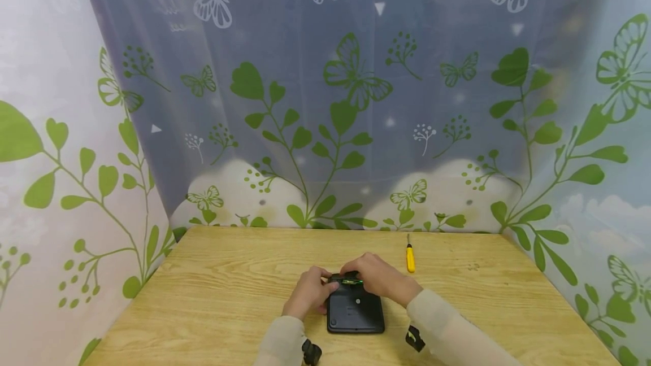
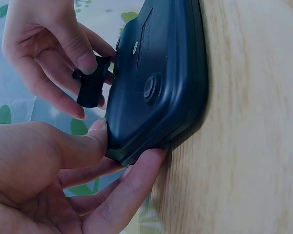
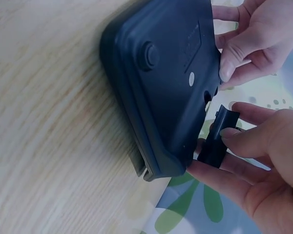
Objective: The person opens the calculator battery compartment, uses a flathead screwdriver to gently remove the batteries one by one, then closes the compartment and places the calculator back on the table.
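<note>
The left arm (image 1: pixel 281 339) and right arm (image 1: pixel 450 321) reach in from the near side, the right slanting leftward. The left hand (image 1: pixel 307 291) grips between thumb and fingers; the right hand (image 1: pixel 376 277), near it, pinches.

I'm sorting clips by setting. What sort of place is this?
Probably a small curtained-off work spot: a wooden table, leaf-and-butterfly hangings on three sides, and a yellow-handled screwdriver on the tabletop.
</note>
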`<state>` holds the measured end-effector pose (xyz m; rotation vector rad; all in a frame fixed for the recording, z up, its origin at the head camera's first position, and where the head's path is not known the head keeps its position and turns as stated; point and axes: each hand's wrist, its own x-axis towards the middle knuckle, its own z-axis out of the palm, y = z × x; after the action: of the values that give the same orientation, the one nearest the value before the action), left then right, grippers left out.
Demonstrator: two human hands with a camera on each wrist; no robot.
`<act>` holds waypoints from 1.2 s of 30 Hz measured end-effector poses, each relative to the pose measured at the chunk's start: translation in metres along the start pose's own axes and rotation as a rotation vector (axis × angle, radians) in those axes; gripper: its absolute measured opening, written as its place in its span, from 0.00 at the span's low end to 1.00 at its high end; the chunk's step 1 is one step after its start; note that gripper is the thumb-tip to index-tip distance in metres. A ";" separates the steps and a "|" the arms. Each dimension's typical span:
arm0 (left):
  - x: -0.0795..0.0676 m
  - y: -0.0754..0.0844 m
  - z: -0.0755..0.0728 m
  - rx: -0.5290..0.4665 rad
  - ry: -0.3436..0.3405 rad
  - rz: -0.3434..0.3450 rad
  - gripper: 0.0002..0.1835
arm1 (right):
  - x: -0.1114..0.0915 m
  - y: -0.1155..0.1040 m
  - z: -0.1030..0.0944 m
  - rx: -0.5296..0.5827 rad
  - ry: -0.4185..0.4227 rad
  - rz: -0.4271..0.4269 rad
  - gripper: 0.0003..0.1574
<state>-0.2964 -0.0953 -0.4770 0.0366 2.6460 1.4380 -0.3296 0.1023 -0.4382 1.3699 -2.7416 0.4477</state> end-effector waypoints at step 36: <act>-0.002 0.002 0.000 0.002 0.013 -0.017 0.21 | -0.012 0.016 -0.012 -0.041 0.049 0.070 0.25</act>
<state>-0.2947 -0.0943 -0.4754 0.0047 2.6517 1.4356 -0.3361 0.1235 -0.4324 1.2409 -2.7499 0.4206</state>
